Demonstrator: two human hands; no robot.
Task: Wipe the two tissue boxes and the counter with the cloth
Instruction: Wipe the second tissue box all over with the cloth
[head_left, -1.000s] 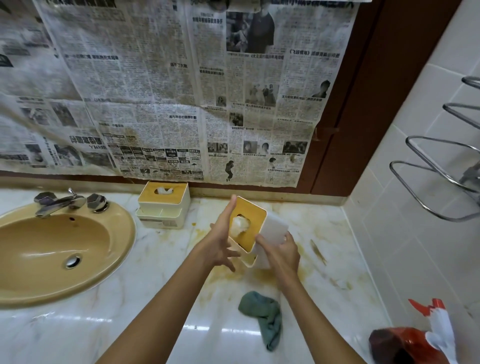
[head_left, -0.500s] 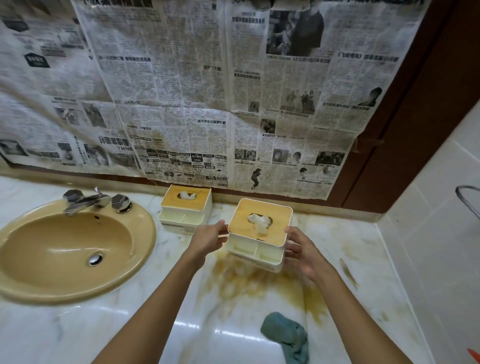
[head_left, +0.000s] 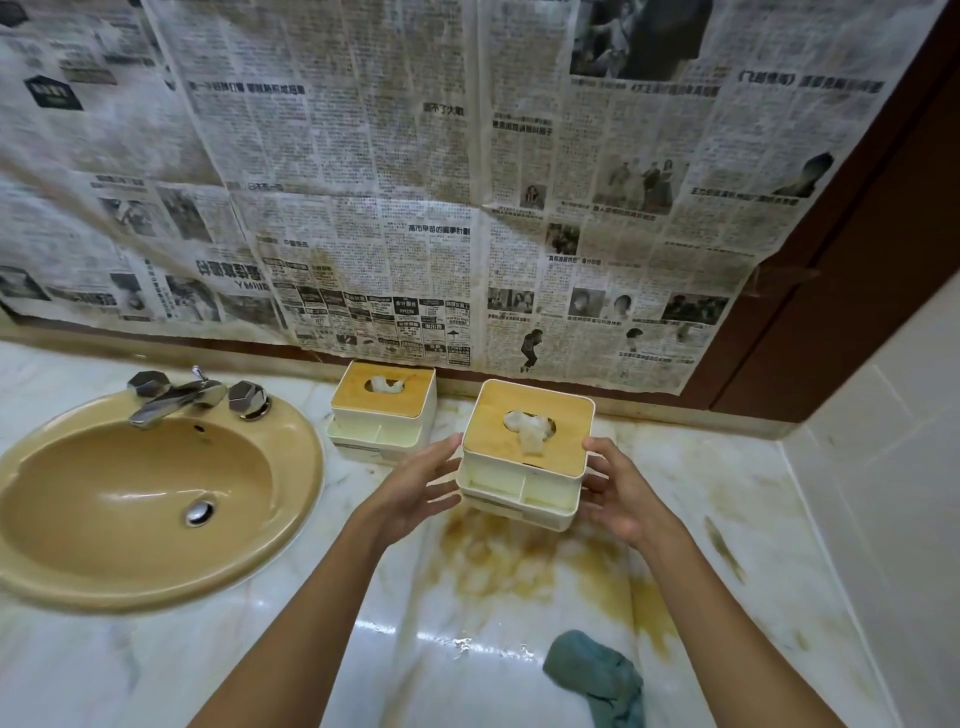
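Observation:
A white tissue box (head_left: 524, 483) with a wooden lid stands upright on the stained marble counter (head_left: 727, 499). My left hand (head_left: 415, 493) touches its left side with spread fingertips. My right hand (head_left: 618, 493) presses its right side, thumb at the lid's corner. A second, matching tissue box (head_left: 382, 410) sits against the back wall, left of the first. The teal cloth (head_left: 597, 680) lies crumpled on the counter near the front edge, below my right forearm, and neither hand touches it.
A tan sink (head_left: 145, 493) with a chrome tap (head_left: 192, 395) fills the left side. Newspaper (head_left: 415, 182) covers the wall behind. A tiled wall (head_left: 883, 467) closes off the right. Yellow-brown stains (head_left: 519, 561) spread over the counter in front of the held box.
The tissue box went from tilted in my hands to upright and low on the counter, further back. The view shifted left and closer.

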